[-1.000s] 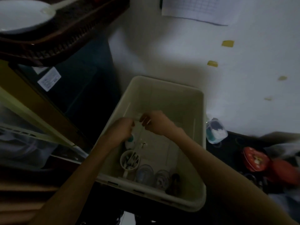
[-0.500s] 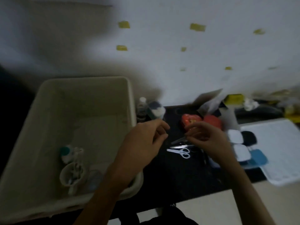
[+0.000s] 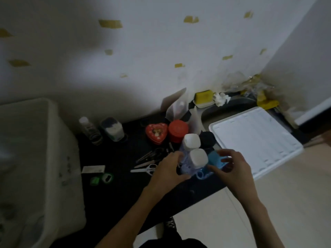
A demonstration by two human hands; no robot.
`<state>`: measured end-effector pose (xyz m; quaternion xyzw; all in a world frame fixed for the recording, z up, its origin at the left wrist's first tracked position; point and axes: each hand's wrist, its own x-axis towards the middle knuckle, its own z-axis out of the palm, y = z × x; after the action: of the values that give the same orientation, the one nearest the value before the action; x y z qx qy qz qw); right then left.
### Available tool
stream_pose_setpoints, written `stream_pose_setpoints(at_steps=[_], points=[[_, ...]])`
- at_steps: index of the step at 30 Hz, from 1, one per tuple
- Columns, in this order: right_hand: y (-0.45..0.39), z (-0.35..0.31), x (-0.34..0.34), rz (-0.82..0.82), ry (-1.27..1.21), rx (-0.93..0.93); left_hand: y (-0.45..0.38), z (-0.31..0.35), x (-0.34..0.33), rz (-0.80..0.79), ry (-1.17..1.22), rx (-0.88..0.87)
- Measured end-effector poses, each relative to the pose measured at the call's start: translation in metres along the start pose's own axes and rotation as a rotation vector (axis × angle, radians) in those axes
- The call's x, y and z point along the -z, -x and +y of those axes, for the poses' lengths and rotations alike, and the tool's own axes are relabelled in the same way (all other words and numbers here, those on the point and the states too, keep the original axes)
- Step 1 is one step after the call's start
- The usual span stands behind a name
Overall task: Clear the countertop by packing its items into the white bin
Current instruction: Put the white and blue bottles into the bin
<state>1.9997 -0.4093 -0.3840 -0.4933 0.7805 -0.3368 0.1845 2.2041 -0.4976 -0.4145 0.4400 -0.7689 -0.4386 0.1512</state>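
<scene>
**On the dark countertop, most of the clutter is not yet packed**

On the black countertop, near its right end, both hands close in on a cluster of small bottles. The left hand has its fingers curled against the side of the near clear bottle with a white cap; the right hand has fingers spread and bent around a blue-capped bottle just beside it. Whether either hand has a firm hold yet, I cannot tell. A second white-capped bottle stands just behind.

The white bin sits at the far left, well apart from the hands; its inside is dim and mostly out of view.

Plenty is left, by my judgement: a heart-shaped red tin, a round red jar, scissors, a small box, green bits, and two containers near the bin. The task looks early to midway. A white tray lies to the right.
</scene>
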Motion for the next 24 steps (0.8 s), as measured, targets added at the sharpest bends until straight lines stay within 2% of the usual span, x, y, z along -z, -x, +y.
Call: stream_pose_setpoints(at_steps=[2, 6, 9, 13, 17, 24], points=[[-0.009, 0.025, 0.01, -0.054, 0.02, -0.046, -0.011, 0.005, -0.029, 0.04, 0.03, 0.039], [-0.024, 0.068, 0.008, -0.265, -0.028, -0.105, -0.023, 0.007, -0.065, 0.154, 0.043, 0.127], [-0.029, 0.09, -0.004, -0.335, -0.057, -0.107, -0.026, 0.007, -0.079, 0.236, 0.099, 0.173], [-0.03, 0.099, -0.014, -0.29, -0.099, -0.093, -0.029, 0.004, -0.087, 0.3, 0.178, 0.18], [-0.024, 0.092, -0.006, -0.229, -0.101, -0.083, -0.019, 0.01, -0.08, 0.281, 0.21, 0.148], [-0.03, 0.017, 0.037, -0.231, -0.331, 0.019, 0.015, 0.048, -0.008, 0.32, 0.279, -0.006]])
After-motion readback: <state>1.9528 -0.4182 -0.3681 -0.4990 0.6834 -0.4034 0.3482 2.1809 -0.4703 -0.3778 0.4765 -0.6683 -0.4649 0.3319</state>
